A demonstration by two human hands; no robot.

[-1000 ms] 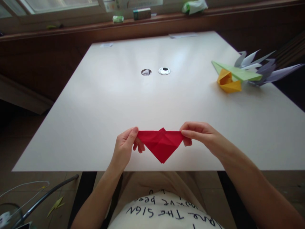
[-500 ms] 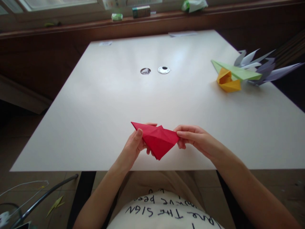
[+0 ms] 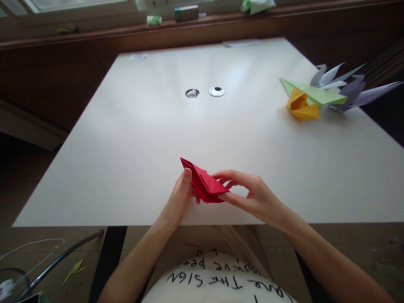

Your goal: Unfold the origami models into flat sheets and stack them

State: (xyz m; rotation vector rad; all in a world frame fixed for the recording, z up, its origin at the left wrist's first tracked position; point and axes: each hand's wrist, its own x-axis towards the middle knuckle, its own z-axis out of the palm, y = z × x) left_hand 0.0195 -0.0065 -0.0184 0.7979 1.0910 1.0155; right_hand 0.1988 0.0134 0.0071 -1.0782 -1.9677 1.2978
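A folded red origami paper [image 3: 206,183] is held tilted just above the near part of the white table [image 3: 132,139]. My left hand [image 3: 181,193] grips its left side, thumb on the near face and fingers mostly hidden behind it. At the right end, my right hand [image 3: 244,191] is closed around the paper, with the thumb at the lower edge and the fingers on the upper side. Its layers stand slightly apart along the left side.
At the right lie an orange folded paper piece [image 3: 302,107], a light green folded paper [image 3: 315,93], and white [image 3: 330,78] and purple [image 3: 356,94] paper cranes. Two round cable holes, one at the left [image 3: 192,93] and one at the right [image 3: 216,91], sit mid-table. A small box [image 3: 187,14] stands on the sill.
The red paper has turned in my hands, from its broad face to a more edge-on view. My right hand has shifted left, its thumb now at the lower edge.
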